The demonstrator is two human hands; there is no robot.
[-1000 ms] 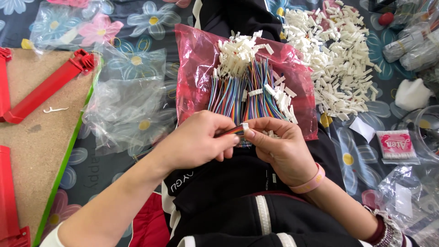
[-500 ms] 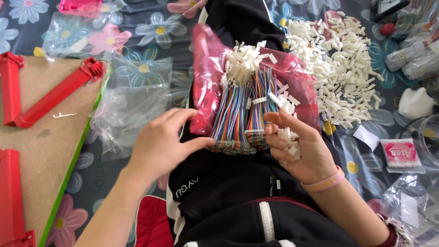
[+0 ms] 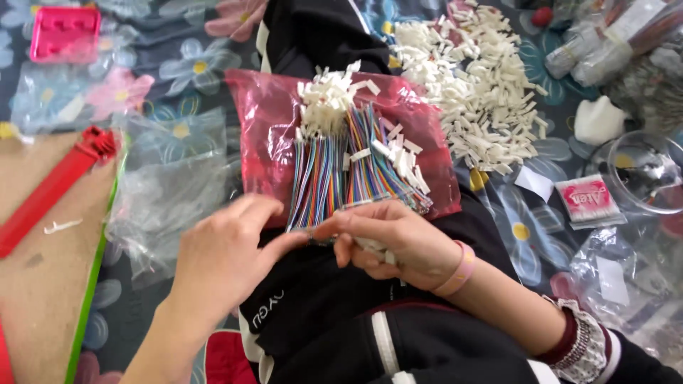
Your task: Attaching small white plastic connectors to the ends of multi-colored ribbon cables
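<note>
What the fingers pinch is hard to make out: the left hand (image 3: 224, 259) and the right hand (image 3: 395, 242) meet fingertip to fingertip just below the near ends of the wire bundle (image 3: 341, 167), and something small and metallic-looking sits between them, too tiny to name. The right hand also curls over a few white pieces, mostly hidden under its fingers (only pale edges show). The left hand's fingers are narrowed to a pinch.

The wire bundle is a flat sheaf of thin, many-coloured strands with white plastic plugs at the far end, lying on a crinkled, glossy pink bag (image 3: 270, 121) across the person's dark-clothed lap. Beyond it lies a heap of loose white connectors (image 3: 484, 92), small and blocky, on a flowered cloth (image 3: 178, 64). A clear, wrinkled plastic bag (image 3: 171, 185) lies left; a red bar (image 3: 53, 188) is cut off by the edge.
</note>
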